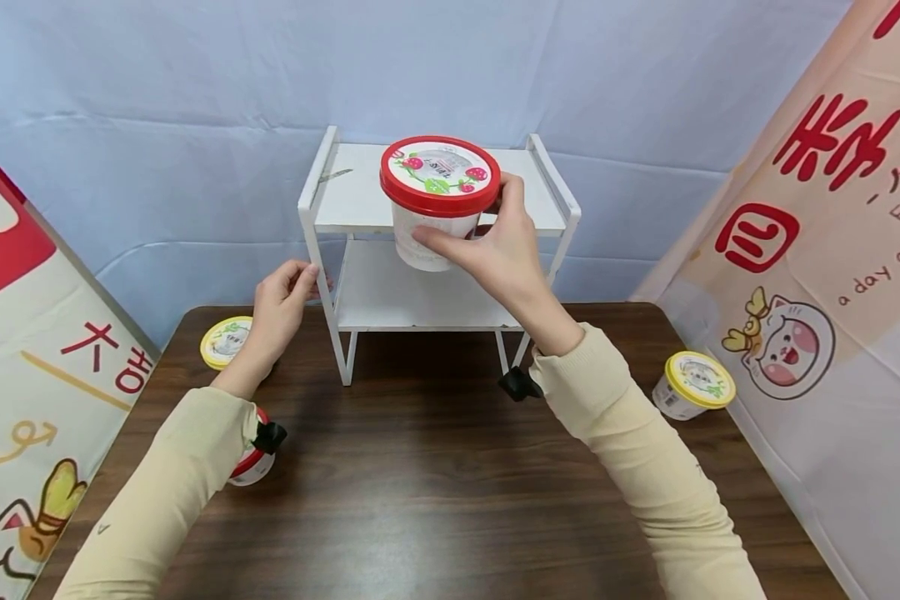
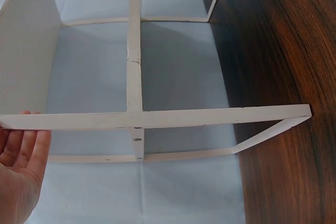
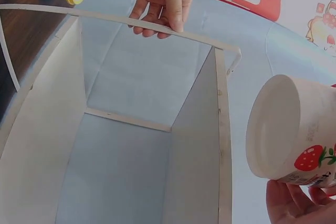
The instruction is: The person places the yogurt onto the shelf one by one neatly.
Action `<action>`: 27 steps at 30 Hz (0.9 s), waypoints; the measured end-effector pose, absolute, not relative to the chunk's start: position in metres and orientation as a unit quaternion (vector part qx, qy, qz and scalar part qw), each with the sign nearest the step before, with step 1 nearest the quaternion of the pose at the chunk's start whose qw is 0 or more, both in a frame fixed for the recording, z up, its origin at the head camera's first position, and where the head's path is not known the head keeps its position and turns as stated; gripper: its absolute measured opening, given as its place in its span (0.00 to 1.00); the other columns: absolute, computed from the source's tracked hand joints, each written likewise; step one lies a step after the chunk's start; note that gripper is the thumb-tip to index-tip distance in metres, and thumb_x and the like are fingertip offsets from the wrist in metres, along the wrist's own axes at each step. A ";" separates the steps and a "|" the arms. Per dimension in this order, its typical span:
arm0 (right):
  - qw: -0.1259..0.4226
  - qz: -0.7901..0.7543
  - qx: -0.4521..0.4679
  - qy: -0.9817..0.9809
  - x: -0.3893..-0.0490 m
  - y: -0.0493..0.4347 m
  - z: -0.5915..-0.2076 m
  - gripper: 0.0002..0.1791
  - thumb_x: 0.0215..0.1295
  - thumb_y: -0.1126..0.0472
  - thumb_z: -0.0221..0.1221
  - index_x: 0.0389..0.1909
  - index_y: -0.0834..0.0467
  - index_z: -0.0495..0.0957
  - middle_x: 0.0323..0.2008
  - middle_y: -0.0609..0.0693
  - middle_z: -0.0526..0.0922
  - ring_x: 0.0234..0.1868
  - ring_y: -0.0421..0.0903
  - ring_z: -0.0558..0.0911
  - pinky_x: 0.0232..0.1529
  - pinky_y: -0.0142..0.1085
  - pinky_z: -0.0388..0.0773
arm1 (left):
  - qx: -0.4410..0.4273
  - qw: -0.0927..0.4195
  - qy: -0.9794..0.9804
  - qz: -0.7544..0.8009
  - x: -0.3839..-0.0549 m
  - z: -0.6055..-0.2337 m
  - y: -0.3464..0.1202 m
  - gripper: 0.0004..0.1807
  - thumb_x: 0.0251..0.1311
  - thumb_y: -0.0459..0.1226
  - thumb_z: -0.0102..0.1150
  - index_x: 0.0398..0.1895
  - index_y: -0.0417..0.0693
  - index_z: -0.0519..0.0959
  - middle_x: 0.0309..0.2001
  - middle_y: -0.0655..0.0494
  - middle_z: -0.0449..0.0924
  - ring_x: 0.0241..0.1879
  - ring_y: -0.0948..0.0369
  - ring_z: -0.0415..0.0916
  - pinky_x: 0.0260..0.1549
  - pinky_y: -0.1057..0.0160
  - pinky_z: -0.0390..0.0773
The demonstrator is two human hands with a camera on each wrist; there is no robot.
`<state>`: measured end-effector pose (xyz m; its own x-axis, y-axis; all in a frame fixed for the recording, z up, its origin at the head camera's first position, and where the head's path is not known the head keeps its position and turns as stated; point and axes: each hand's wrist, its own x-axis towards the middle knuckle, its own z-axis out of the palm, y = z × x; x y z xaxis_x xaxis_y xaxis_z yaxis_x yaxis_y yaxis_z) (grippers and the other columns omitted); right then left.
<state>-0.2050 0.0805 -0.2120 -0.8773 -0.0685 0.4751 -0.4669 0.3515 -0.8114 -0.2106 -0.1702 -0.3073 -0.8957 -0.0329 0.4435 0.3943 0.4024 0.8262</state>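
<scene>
A two-tier white shelf rack (image 1: 427, 300) stands on the table. My left hand (image 1: 279, 304) pinches its front left post between thumb and fingers; the left wrist view shows the fingers (image 2: 38, 153) behind that white bar. My right hand (image 1: 512, 250) grips a white paper tub (image 1: 438, 204) with a red lid and strawberry print. The tub is upright, in front of the rack's top board in the head view. In the right wrist view the tub's pale bottom (image 3: 275, 124) faces the camera, apart from the rack.
On the dark wooden table (image 1: 420, 500), a yellow-lidded tub (image 1: 225, 343) and a red-lidded tub (image 1: 253, 468) are partly hidden by the left arm. Another yellow-lidded tub (image 1: 693, 385) stands near the right edge. Printed banners (image 1: 795, 208) flank the table; a pale blue cloth (image 1: 217, 167) hangs behind.
</scene>
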 end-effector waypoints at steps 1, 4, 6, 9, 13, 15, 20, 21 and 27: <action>0.185 0.545 0.166 -0.801 -0.206 0.079 -0.211 0.45 0.39 0.51 0.72 0.57 0.56 0.57 0.50 0.46 0.72 0.47 0.39 0.70 0.40 0.31 0.76 | -0.112 0.200 -0.813 -0.535 -0.211 -0.308 -0.170 0.16 0.67 0.35 0.44 0.38 0.25 0.73 0.38 0.32 0.79 0.30 0.75 0.74 0.35 0.70 0.79; 0.190 0.547 0.161 -0.799 -0.208 0.075 -0.210 0.45 0.39 0.50 0.72 0.56 0.56 0.57 0.49 0.45 0.72 0.47 0.38 0.70 0.39 0.31 0.75 | -0.113 0.200 -0.813 -0.535 -0.210 -0.307 -0.170 0.16 0.67 0.35 0.44 0.37 0.25 0.73 0.37 0.32 0.79 0.30 0.76 0.74 0.35 0.70 0.79; 0.193 0.545 0.157 -0.801 -0.210 0.073 -0.209 0.45 0.39 0.48 0.72 0.56 0.56 0.58 0.48 0.45 0.72 0.46 0.37 0.70 0.39 0.31 0.75 | -0.113 0.201 -0.813 -0.534 -0.209 -0.307 -0.170 0.16 0.67 0.35 0.44 0.37 0.25 0.73 0.37 0.31 0.79 0.30 0.76 0.74 0.36 0.71 0.79; 0.193 0.541 0.147 -0.805 -0.214 0.069 -0.207 0.45 0.39 0.47 0.71 0.55 0.55 0.57 0.48 0.44 0.72 0.46 0.37 0.69 0.39 0.31 0.75 | -0.114 0.203 -0.813 -0.533 -0.208 -0.306 -0.169 0.16 0.67 0.35 0.44 0.38 0.25 0.73 0.38 0.31 0.78 0.30 0.76 0.74 0.36 0.69 0.79; 0.195 0.536 0.136 -0.810 -0.219 0.064 -0.206 0.45 0.39 0.45 0.71 0.55 0.55 0.57 0.48 0.44 0.72 0.46 0.38 0.69 0.38 0.31 0.74 | -0.114 0.206 -0.814 -0.531 -0.207 -0.306 -0.168 0.16 0.67 0.35 0.44 0.38 0.25 0.73 0.38 0.31 0.78 0.30 0.75 0.74 0.37 0.64 0.79; 0.197 0.534 0.134 -0.811 -0.222 0.062 -0.206 0.45 0.39 0.44 0.70 0.55 0.55 0.57 0.48 0.44 0.72 0.46 0.38 0.69 0.37 0.30 0.73 | -0.115 0.207 -0.814 -0.530 -0.207 -0.305 -0.168 0.16 0.67 0.35 0.44 0.38 0.25 0.73 0.37 0.31 0.78 0.30 0.75 0.74 0.37 0.64 0.79; 0.205 0.532 0.131 -0.811 -0.228 0.056 -0.206 0.45 0.39 0.44 0.71 0.55 0.55 0.58 0.48 0.45 0.72 0.45 0.38 0.68 0.38 0.29 0.71 | -0.117 0.208 -0.811 -0.535 -0.207 -0.305 -0.167 0.16 0.67 0.34 0.44 0.37 0.24 0.73 0.37 0.30 0.78 0.29 0.75 0.73 0.33 0.78 0.76; 0.205 0.532 0.129 -0.812 -0.229 0.055 -0.206 0.45 0.39 0.44 0.71 0.55 0.55 0.58 0.47 0.45 0.72 0.45 0.38 0.68 0.38 0.29 0.70 | -0.117 0.208 -0.810 -0.536 -0.207 -0.305 -0.167 0.16 0.67 0.34 0.44 0.37 0.24 0.73 0.37 0.30 0.78 0.29 0.75 0.73 0.32 0.81 0.74; 0.199 0.534 0.119 -0.813 -0.235 0.045 -0.204 0.46 0.38 0.43 0.71 0.54 0.55 0.57 0.46 0.45 0.70 0.44 0.39 0.67 0.37 0.29 0.69 | -0.116 0.208 -0.811 -0.535 -0.209 -0.307 -0.169 0.16 0.67 0.35 0.45 0.37 0.25 0.73 0.37 0.31 0.78 0.29 0.74 0.74 0.33 0.76 0.77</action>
<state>-0.2351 0.0454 -0.2038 -0.8922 0.0188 0.4512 -0.4066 0.4013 -0.8208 -0.2086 -0.1689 -0.3067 -0.8869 -0.0345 0.4606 0.4100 0.4004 0.8195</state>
